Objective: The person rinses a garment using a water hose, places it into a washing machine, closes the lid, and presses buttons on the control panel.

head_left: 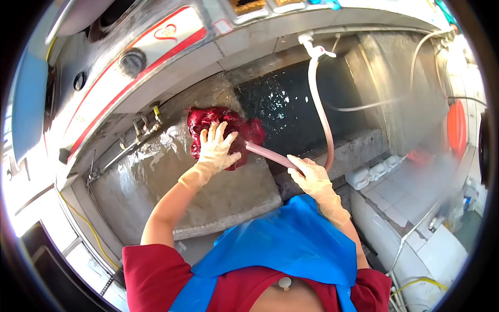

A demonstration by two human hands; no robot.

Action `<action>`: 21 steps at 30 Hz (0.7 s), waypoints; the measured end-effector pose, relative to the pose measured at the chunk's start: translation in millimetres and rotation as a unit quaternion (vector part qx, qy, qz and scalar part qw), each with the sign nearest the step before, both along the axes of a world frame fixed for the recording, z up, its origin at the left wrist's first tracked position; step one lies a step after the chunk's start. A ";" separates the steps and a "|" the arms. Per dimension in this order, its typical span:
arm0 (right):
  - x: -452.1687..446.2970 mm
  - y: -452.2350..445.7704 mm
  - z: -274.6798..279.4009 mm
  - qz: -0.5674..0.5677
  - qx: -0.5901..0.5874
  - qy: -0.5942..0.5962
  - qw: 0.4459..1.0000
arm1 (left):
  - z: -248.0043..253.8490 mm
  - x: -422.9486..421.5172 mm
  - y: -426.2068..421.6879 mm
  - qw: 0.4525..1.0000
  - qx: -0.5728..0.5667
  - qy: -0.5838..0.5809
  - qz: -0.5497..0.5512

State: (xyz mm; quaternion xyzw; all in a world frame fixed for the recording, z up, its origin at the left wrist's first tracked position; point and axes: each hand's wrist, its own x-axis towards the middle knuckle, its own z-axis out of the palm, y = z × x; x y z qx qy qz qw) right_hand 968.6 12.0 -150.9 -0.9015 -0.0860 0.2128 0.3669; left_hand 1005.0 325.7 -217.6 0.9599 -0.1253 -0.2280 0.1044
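A wet, glossy dark red mass (215, 122) lies crumpled on the concrete slab beside the water; whether it is cloth or meat I cannot tell. My left hand (215, 147), in a thin pale glove, rests on it with the fingers spread. My right hand (310, 176), gloved the same way, is closed around a pinkish hose (270, 154). The hose's end points at the red mass, close to my left hand. From my right hand the hose loops up to a white tap (314, 50) on the far wall.
A sunken basin of dark water (291, 99) lies beyond the slab (208, 208). At the left stands a stove front with a knob (132, 62). To the right are a tiled ledge (390, 192) with white containers, a red basin (456, 130) and thin hoses.
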 end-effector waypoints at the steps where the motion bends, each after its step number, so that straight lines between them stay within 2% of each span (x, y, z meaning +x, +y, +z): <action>1: 0.9 -4.0 -0.1 0.007 -0.019 0.008 1.000 | -5.2 -3.9 2.8 0.999 -0.026 -0.045 -0.011; 3: 2.3 -6.6 0.3 0.002 -0.023 0.022 0.999 | 4.5 7.2 -6.7 0.995 -0.034 -0.083 -0.047; 4: 2.9 -6.8 -0.6 0.004 -0.017 0.024 1.000 | 8.0 15.3 -16.1 0.997 -0.016 -0.036 -0.063; 5: 3.1 -7.3 -1.2 0.007 -0.011 0.025 1.000 | -1.3 18.5 -20.4 0.995 -0.001 -0.006 -0.097; 7: 1.6 -6.8 -7.3 0.001 -0.008 0.020 1.000 | -35.5 16.1 -19.6 0.989 -0.007 -0.047 -0.142; 11: 3.2 -2.0 -11.1 -0.014 0.017 0.037 0.999 | -55.2 10.4 -12.3 0.987 -0.008 -0.095 -0.129; 15: 4.6 0.2 -16.5 -0.001 0.008 0.061 0.998 | -64.2 16.4 -16.3 0.988 0.004 -0.095 -0.122; 18: 3.9 -4.6 -22.4 0.000 0.016 0.047 0.999 | -65.4 25.5 -20.6 0.988 -0.035 -0.098 -0.113; 21: 3.6 -9.6 -24.4 0.003 0.026 0.039 0.999 | -62.0 33.1 -24.0 0.992 0.014 -0.037 -0.116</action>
